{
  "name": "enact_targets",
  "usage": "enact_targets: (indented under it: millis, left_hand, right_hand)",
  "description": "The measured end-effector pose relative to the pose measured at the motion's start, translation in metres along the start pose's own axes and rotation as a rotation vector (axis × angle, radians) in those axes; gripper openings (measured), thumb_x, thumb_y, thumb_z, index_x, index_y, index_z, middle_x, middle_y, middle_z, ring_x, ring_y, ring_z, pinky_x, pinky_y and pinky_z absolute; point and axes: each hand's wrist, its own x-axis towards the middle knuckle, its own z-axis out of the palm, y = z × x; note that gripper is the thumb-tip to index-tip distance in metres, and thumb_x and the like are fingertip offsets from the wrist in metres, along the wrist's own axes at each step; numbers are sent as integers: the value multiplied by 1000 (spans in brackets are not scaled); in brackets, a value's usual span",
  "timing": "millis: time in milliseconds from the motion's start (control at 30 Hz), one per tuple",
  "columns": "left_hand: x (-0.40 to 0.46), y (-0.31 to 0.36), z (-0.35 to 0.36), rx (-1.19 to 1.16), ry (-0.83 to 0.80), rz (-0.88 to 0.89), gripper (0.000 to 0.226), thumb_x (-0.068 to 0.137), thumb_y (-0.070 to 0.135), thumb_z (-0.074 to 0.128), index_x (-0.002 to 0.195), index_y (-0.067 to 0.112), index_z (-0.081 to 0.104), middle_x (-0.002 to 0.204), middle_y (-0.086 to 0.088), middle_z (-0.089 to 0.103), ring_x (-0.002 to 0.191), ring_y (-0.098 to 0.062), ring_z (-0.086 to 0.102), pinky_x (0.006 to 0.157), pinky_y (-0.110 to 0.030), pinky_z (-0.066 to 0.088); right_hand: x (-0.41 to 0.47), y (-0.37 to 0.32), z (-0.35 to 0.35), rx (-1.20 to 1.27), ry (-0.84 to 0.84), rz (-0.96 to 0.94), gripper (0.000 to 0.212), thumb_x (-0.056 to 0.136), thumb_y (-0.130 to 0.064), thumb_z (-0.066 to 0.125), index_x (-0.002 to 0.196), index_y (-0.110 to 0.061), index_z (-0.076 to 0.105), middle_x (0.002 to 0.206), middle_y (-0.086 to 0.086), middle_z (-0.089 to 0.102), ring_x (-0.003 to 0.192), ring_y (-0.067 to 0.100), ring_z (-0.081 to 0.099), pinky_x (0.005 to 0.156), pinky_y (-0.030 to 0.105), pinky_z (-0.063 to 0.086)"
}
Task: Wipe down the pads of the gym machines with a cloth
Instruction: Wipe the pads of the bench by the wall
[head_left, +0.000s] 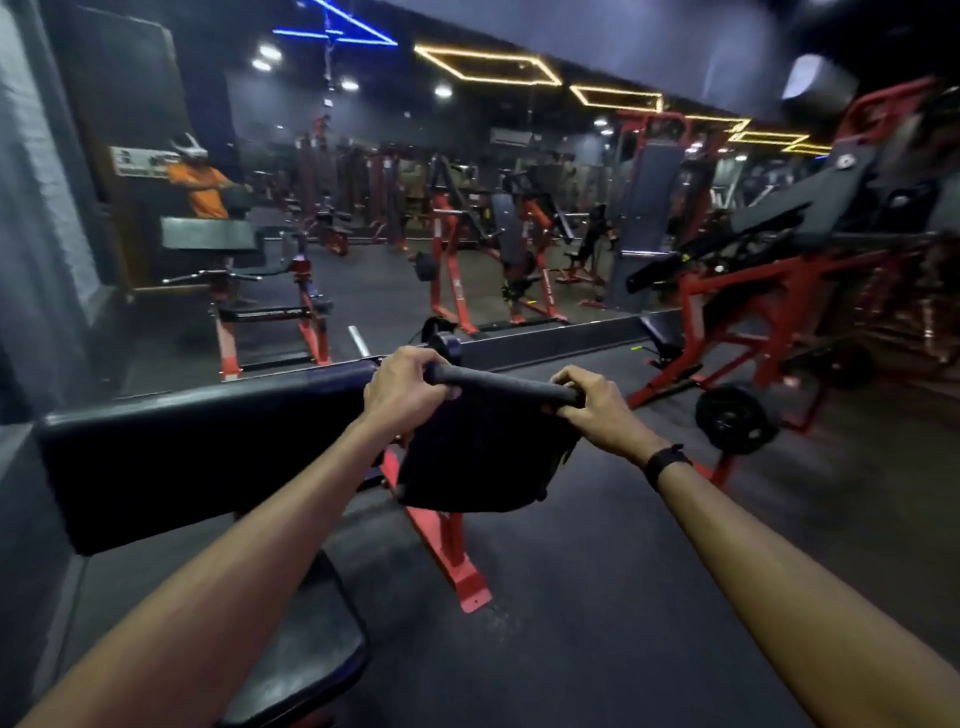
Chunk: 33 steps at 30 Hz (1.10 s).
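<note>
Head view: left hand (402, 387) and right hand (597, 410) each have a closed grip on the dark cloth (483, 452), stretched beside the long pad (197, 457). Hanging slack could snag the red frame (447, 545).

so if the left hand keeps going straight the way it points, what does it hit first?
Probably the small black roller just beyond the left hand, which grips the dark cloth. Depth is unclear.

Both forearms bare, no sleeves showing; black wristband (667, 464) on rt wrist.
</note>
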Motion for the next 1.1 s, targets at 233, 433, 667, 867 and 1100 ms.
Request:
enact_targets:
  millis: [233, 433, 667, 867, 1100]
  left_hand:
    - [22, 79, 102, -370, -160, 104, 33, 44, 38, 80, 77, 33, 76, 75, 3, 71, 75, -16, 66, 80, -40, 55]
    - [14, 187, 189, -545, -323, 139, 27, 74, 1, 80, 96, 15, 73, 83, -5, 69, 80, -19, 63, 70, -27, 49]
    - [-18, 312, 295, -625, -472, 315, 32, 75, 3, 84, 92, 22, 64, 77, -2, 63, 64, -12, 55, 54, -22, 44]
    - [-58, 400, 374, -617, -541, 501, 17, 78, 11, 82, 81, 25, 72, 81, -4, 72, 71, -12, 62, 68, -27, 50]
    - [-94, 498, 468, -689, -655, 594, 6, 86, 18, 76, 91, 20, 78, 87, 3, 74, 85, -12, 68, 75, -22, 51]
  right_hand:
    - [-50, 81, -98, 248, 161, 143, 21, 80, 1, 76, 99, -8, 70, 92, 4, 73, 87, 10, 68, 76, 19, 55]
    - [-108, 145, -191, 349, 338, 236, 29, 76, 10, 78, 102, 2, 69, 97, 10, 71, 87, 8, 66, 79, 20, 55]
    - [-196, 204, -304, 386, 566, 340, 33, 76, 7, 80, 101, -11, 70, 109, 15, 70, 97, 19, 67, 88, 33, 56]
    - [-276, 241, -362, 498, 810, 462, 36, 77, 8, 77, 105, -11, 68, 109, 10, 69, 97, 17, 66, 81, 24, 54]
    - [-358, 273, -423, 900, 1307, 438, 29, 93, 5, 40, 109, -3, 63, 116, 19, 64, 107, 29, 63, 100, 37, 50]
